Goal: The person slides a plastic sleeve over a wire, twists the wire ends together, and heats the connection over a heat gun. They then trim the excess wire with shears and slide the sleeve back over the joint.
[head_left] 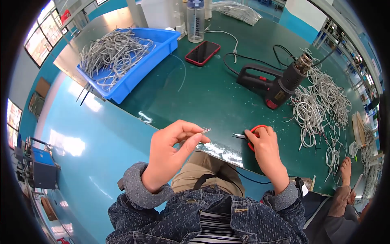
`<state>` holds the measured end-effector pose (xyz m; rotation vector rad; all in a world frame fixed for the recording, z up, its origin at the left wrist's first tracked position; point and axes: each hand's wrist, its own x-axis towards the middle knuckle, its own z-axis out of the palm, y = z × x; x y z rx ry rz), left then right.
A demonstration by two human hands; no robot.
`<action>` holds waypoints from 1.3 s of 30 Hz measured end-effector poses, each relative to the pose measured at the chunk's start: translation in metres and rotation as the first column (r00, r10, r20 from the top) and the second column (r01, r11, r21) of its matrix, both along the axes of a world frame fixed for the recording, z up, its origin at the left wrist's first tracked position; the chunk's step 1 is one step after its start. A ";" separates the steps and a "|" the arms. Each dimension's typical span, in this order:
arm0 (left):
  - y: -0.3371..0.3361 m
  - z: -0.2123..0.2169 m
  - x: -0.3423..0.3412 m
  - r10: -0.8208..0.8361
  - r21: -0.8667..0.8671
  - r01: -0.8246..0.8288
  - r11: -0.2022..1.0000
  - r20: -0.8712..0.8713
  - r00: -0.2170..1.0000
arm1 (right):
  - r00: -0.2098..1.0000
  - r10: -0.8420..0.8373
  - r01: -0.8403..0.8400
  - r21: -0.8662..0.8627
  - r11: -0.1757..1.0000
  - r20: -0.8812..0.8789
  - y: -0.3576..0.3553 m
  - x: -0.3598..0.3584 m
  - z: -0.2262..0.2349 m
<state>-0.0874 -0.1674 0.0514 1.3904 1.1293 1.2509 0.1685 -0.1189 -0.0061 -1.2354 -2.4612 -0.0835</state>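
Observation:
Between the thumb and forefinger of my left hand [172,152] I pinch a thin cable, its frayed wire end [207,130] pointing to the right. The rest of that cable is hidden behind my fingers. My right hand [263,148] is closed around a pair of scissors with red-orange handles [250,145]. Their short metal blades [239,135] point left toward the wire end, a small distance apart from it. Both hands are over the near edge of the green table [203,91].
A blue tray [134,79] of grey cables [115,53] stands at the left. Beyond my hands are a phone [202,53], a clear bottle [196,24] and a black heat gun [284,79]. Piles of cable [319,97] cover the right side, where another person's hand [345,168] rests.

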 end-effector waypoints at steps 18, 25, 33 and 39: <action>-0.031 -0.008 0.005 0.127 0.277 -0.099 0.956 -0.085 0.988 | 0.372 -0.398 -0.782 -0.514 0.353 -0.839 -0.045 -0.082 0.036; -0.025 0.000 0.003 0.100 0.310 -0.050 0.949 -0.149 0.984 | 0.456 -0.219 -0.691 -0.498 0.524 -0.863 -0.046 -0.079 0.035; -0.019 -0.002 0.003 0.065 0.282 -0.005 0.959 -0.203 0.977 | 0.512 -0.107 -0.643 -0.463 0.610 -0.852 -0.041 -0.074 0.031; -0.016 -0.002 0.006 0.045 0.232 -0.004 0.973 -0.173 0.984 | 0.545 -0.083 -0.571 -0.441 0.693 -0.834 -0.041 -0.072 0.039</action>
